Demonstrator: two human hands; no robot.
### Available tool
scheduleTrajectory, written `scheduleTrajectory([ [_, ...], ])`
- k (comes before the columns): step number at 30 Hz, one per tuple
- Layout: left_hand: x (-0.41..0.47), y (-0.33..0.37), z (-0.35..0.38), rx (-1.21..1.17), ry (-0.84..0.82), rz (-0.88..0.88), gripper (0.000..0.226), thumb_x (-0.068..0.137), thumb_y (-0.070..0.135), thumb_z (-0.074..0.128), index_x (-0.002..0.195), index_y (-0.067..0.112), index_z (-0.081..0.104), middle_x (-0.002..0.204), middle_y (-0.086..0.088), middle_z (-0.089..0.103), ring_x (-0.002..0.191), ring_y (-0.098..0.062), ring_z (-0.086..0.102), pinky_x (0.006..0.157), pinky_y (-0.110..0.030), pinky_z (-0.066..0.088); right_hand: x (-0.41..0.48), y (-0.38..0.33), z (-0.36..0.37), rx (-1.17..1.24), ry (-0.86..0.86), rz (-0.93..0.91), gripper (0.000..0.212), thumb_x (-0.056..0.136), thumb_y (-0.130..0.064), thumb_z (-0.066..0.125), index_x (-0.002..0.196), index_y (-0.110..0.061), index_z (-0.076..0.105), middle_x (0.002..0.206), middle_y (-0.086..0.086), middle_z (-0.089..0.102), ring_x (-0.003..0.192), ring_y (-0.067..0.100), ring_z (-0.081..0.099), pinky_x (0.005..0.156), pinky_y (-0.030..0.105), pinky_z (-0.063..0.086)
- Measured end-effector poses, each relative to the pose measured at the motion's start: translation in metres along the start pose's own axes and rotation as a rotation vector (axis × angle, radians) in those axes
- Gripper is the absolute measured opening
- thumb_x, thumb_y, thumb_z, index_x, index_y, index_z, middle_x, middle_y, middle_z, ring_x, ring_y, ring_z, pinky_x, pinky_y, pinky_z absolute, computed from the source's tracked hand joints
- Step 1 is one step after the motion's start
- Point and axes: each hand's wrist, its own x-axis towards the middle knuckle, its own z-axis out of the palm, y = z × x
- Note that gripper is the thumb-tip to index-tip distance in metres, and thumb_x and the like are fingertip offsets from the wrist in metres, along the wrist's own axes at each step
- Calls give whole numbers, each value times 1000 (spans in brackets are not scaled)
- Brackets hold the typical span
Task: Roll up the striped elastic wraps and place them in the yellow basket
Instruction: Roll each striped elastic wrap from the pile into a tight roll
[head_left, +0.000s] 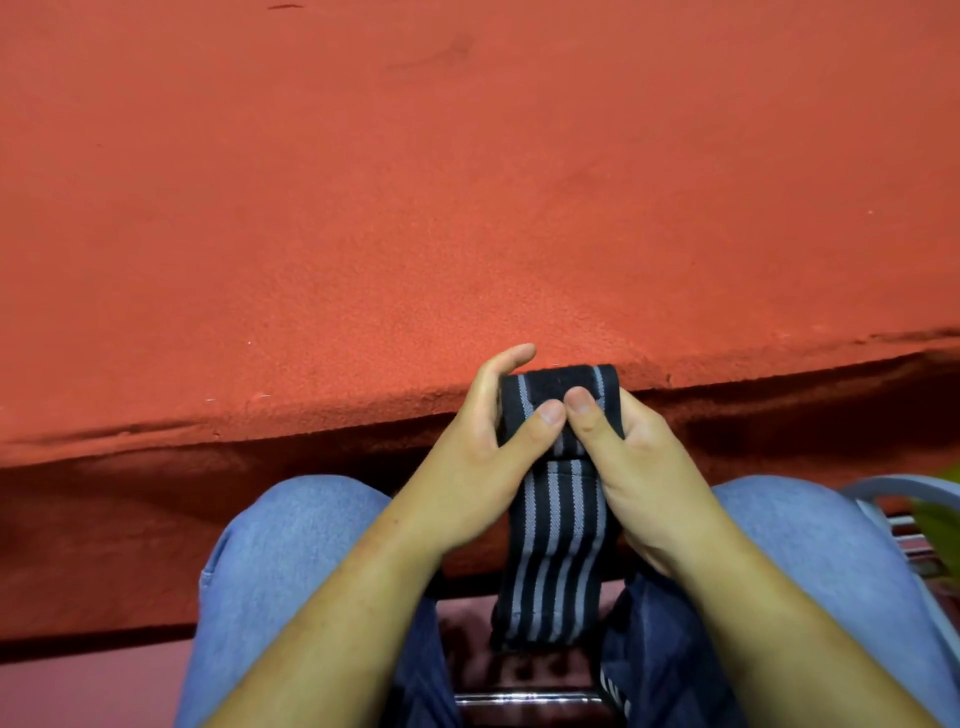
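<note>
Step in hand: rolling, by my judgement; the black elastic wrap with grey stripes (558, 519) is only partly rolled.
Done: a short, thick rolled part (561, 382) is formed at the top end of the wrap.
Left to do: the loose tail (556, 561) is long and must be wound in; then the roll must go into the yellow basket. Other wraps, if there are any, do not show here.
Left hand: the left hand (483, 447) is clamped on the left end of the roll, the thumb pressing on top.
Right hand: the right hand (639, 467) is clamped on the right end; the two thumbs touch each other in the middle of the roll.
Place of the wrap: the roll is held just at the near edge of the red felt-covered table (467, 208); the tail hangs down between the knees in blue jeans (280, 561).
Containers: no basket is plainly seen. A blurred yellow-green shape (937, 512) with a grey curved bar (883, 486) sits at the right border of the view, beside the right knee; I cannot tell whether it is the basket, or what is inside.
</note>
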Motion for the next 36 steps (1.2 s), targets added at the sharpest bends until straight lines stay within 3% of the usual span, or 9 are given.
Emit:
scheduleTrajectory([
  [2,2,0,-1,35,67,12,37,99,51,61,132,35,58,118,13,72,113,-3,67,100,-29,50,0,0,0,-40,18,-18,30,98,-45,58,114,-24,72,108,-2,80,104,15,76,98,42,57],
  [5,2,3,-3,99,107,22,22,99,46,62,115,31,66,106,13,74,101,-2,69,89,-23,50,0,2,0,-10,24,12,31,95,-51,59,110,-29,75,109,-2,80,106,16,75,103,50,55],
  [11,-1,8,-3,95,93,56,17,101,33,64,116,24,66,102,8,73,92,-1,69,79,-11,48,2,3,1,200,-61,174,63,88,-63,58,124,-13,73,117,12,78,115,26,73,111,50,49],
  [16,0,6,-4,100,69,93,19,100,28,68,118,24,65,106,3,72,99,-16,68,87,-28,55,2,2,-1,222,-19,173,66,84,-63,59,121,-11,75,115,15,78,113,30,74,110,53,50],
  [19,0,4,-4,131,77,114,22,99,30,71,120,27,65,110,6,71,105,-15,67,93,-39,54,2,2,-3,249,-45,209,70,87,-65,58,124,-7,72,115,18,77,112,33,74,110,53,50],
  [27,0,3,-3,113,118,118,22,98,30,72,119,30,65,111,8,70,103,-14,69,88,-41,57,3,-1,-2,305,-116,280,72,88,-65,56,127,-6,71,119,18,76,115,31,73,111,48,49],
  [29,0,4,-3,114,130,132,22,97,28,72,118,30,65,112,10,70,104,-13,68,87,-37,56,3,-2,-2,329,-126,301,74,84,-66,58,125,-6,72,119,18,76,115,31,73,112,48,48],
  [33,0,6,-2,194,165,198,24,95,26,74,118,29,66,112,14,68,110,-9,65,87,-15,48,2,-2,-4,350,-147,330,72,85,-67,57,123,-9,74,121,18,75,117,31,72,112,47,47],
  [36,0,7,-2,201,174,217,25,95,23,74,118,28,66,111,13,68,110,-8,64,88,-11,45,2,-2,-4,374,-158,345,66,86,-67,57,118,-13,78,122,18,75,117,31,72,111,46,47],
])
